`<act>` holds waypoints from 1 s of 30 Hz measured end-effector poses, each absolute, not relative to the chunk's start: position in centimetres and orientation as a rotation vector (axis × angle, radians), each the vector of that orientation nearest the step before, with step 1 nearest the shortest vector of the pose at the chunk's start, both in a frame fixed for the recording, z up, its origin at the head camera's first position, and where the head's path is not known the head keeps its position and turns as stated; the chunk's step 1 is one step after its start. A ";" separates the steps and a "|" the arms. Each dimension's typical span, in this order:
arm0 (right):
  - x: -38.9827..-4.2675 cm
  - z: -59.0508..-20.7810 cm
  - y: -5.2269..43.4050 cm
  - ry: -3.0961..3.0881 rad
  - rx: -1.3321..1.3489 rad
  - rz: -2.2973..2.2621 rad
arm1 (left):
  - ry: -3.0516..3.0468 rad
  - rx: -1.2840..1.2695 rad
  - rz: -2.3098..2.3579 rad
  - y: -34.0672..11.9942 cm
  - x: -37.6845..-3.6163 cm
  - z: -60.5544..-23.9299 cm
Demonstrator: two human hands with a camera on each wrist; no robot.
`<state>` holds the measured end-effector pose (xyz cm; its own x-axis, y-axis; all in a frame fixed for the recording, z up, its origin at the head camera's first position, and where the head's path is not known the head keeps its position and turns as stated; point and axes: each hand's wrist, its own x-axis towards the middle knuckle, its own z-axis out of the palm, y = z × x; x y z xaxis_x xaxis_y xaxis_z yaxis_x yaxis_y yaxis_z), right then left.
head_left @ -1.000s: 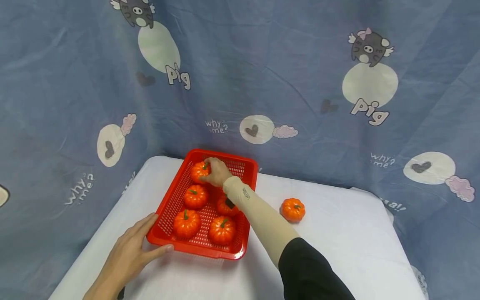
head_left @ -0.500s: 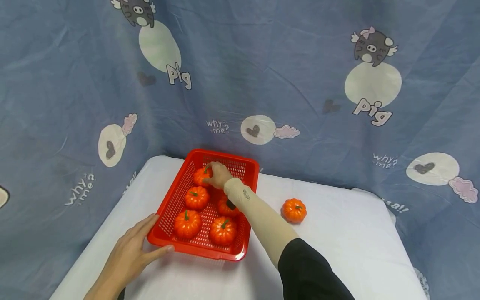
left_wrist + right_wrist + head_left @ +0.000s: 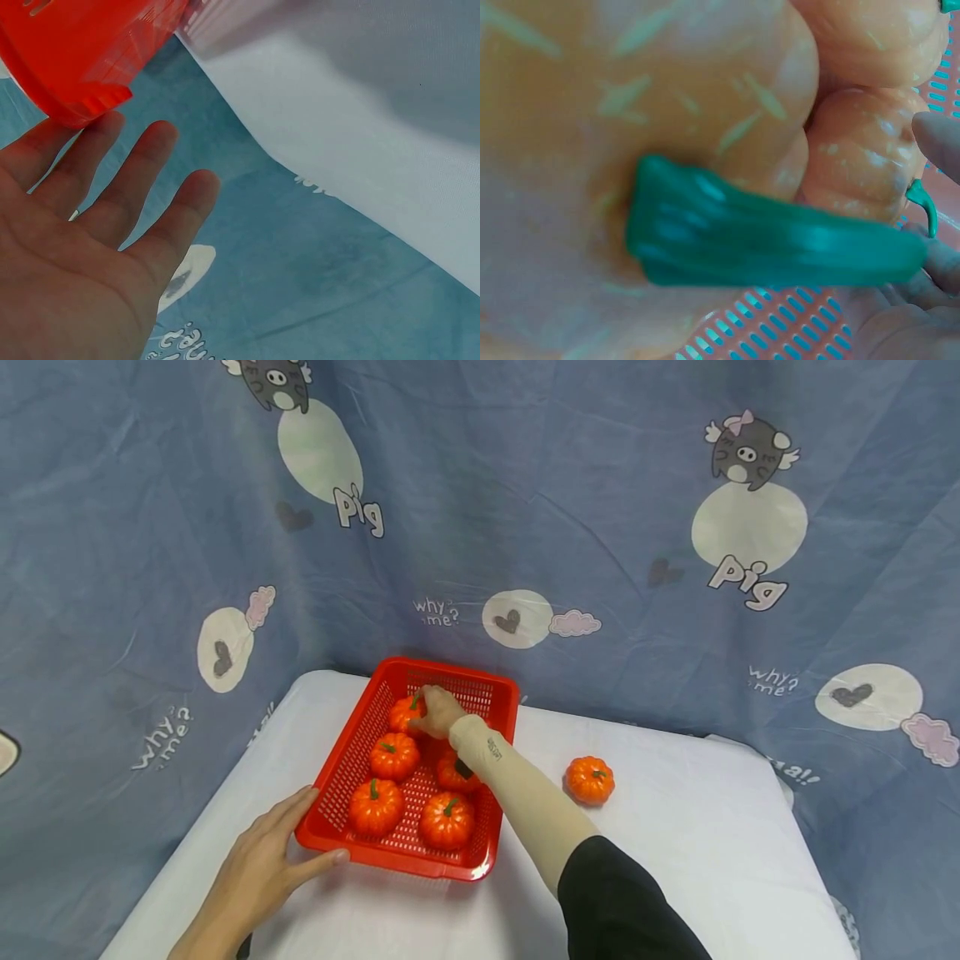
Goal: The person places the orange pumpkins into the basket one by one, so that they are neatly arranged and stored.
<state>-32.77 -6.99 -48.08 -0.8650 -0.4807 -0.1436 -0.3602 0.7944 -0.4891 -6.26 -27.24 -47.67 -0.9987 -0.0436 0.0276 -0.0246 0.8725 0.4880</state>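
My right hand (image 3: 441, 712) reaches into the red basket (image 3: 480, 857) and grips a small orange pumpkin (image 3: 402, 713) near its far left corner. In the right wrist view, thumb and fingers are on either side of that pumpkin (image 3: 859, 161), which has a green stem. Several more pumpkins lie in the basket, one of them (image 3: 450, 770) partly covered by my right wrist. At the basket's near left corner, my left hand (image 3: 258, 864) touches the rim with fingers extended. The left wrist view shows those fingers (image 3: 142, 176) straight and spread by the basket's edge (image 3: 82, 105).
One pumpkin (image 3: 590, 780) sits on the white table (image 3: 675, 860), to the right of the basket. A blue cloth (image 3: 525, 527) printed with pigs hangs behind and at the sides of the table.
The gripped pumpkin and my right hand have shifted slightly toward me and to the right inside the basket. My left hand stays at the basket's corner.
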 end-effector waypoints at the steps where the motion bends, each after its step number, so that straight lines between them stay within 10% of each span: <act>1: -32.8 -48.0 -6.9 2.723 -0.653 -0.673 | -3.007 0.058 -0.782 -27.2 -6.3 -47.6; 30: -28.4 -41.2 1.1 2.700 -0.936 -1.068 | -2.983 0.015 -0.758 -27.1 -6.2 -47.7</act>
<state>-28.37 1.11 -41.18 -0.8081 -0.5737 0.1338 -0.5101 0.5678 -0.6461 -6.23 -27.10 -47.70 -0.9979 -0.0250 0.0592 0.0063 0.8787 0.4773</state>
